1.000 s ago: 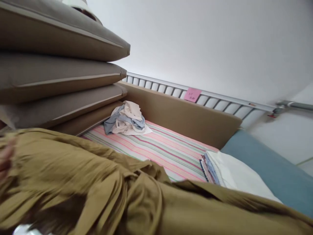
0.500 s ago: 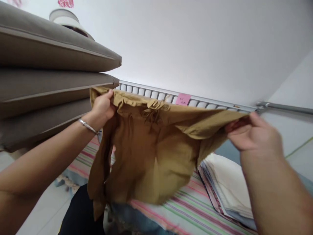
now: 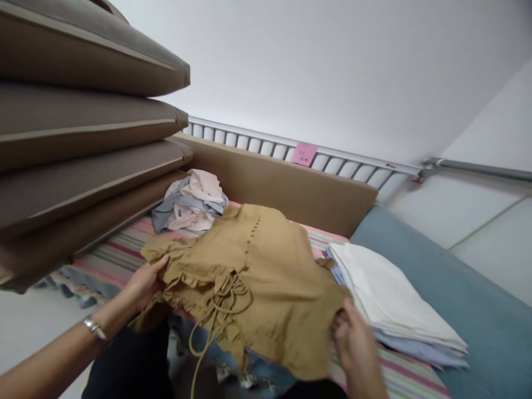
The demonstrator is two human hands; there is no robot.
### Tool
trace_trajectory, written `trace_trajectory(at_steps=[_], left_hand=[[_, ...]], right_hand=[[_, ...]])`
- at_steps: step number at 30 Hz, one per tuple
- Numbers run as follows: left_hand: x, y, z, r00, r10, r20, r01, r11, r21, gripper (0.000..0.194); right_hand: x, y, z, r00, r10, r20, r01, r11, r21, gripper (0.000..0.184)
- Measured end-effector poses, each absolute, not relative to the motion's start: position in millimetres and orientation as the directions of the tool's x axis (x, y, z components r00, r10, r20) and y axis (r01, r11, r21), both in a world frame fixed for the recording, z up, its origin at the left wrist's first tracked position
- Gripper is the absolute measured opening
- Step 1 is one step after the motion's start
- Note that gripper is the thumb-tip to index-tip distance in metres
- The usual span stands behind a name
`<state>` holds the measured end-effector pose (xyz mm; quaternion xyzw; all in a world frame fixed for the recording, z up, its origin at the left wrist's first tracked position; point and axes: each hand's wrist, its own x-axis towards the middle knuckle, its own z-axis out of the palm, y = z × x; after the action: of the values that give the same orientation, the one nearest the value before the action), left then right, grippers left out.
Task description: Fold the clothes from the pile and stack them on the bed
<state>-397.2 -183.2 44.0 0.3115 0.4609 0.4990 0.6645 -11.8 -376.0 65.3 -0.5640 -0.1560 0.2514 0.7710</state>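
Observation:
A mustard-brown blouse (image 3: 270, 266) with a row of small buttons and a gathered drawstring lies spread over the striped bedding, its near part lifted. My left hand (image 3: 146, 282), with a silver bracelet at the wrist, pinches its ruffled left edge. At the right edge, the fingers of my right hand (image 3: 349, 332) are closed on the cloth, partly blurred. The drawstring's loose ends (image 3: 201, 354) hang down over the near side. Just beyond my right hand is a folded stack of white and light blue cloth (image 3: 399, 293).
A crumpled pile of pink and blue clothes (image 3: 195, 199) lies at the back left. Thick brown cushions (image 3: 91, 122) are stacked at the left. Behind the bed stand a brown board (image 3: 282, 183) and a radiator with a pink note (image 3: 305, 153). A blue-green panel (image 3: 465, 310) borders the right.
The blouse, held up stretched between both hands before, has come down onto the bedding. Both hands have moved lower and still grip it. The crumpled clothes and the board are now uncovered.

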Motion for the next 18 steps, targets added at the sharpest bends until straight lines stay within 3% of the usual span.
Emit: trace_trajectory(at_steps=[3, 6, 12, 18], left_hand=[[-398.7, -184.6, -26.9, 0.042, 0.889, -0.456, -0.308, 0.446, 0.841, 0.013], [-399.4, -186.2, -61.9, 0.03, 0.836, -0.547, -0.281, 0.532, 0.798, 0.021], [-403.1, -192.6, -59.0, 0.177, 0.836, -0.519, -0.252, 0.548, 0.797, 0.035], [-409.3, -203.3, -56.0, 0.211, 0.835, -0.508, -0.24, 0.548, 0.801, 0.032]], right_hand=[[-16.7, -375.0, -2.4, 0.776, 0.585, -0.236, -0.292, 0.001, -0.956, 0.044], [-25.5, -380.6, -44.6, 0.801, 0.53, -0.277, -0.291, -0.058, -0.955, 0.043], [-20.8, -399.7, -80.9, 0.861, 0.415, -0.295, -0.307, -0.039, -0.951, 0.05], [-22.0, -379.5, -62.0, 0.693, 0.52, -0.5, -0.49, -0.169, -0.855, 0.055]])
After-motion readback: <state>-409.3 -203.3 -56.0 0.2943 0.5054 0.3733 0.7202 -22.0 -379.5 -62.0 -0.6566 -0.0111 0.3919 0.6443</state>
